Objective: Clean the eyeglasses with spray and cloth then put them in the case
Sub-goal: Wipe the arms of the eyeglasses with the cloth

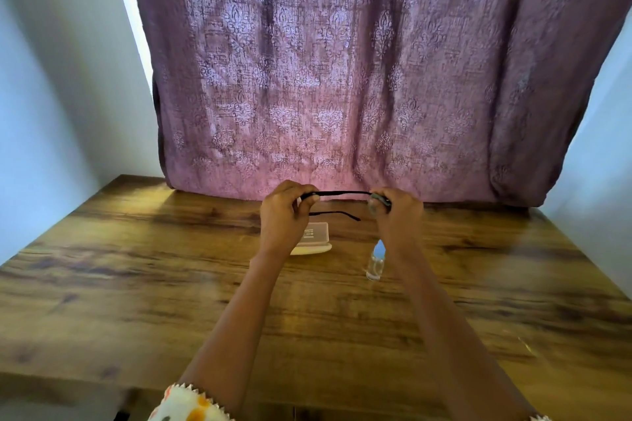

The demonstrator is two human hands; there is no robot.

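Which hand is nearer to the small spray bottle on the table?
The right hand. It is held up beyond the spray bottle, with its wrist passing close beside it. The left hand is farther away to the left, above the case.

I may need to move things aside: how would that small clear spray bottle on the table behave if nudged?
The spray bottle stands upright, narrow and tall, so it would probably tip rather than slide. It looks small and clear, likely light. Once down, its seemingly round body could roll across the smooth wooden table.
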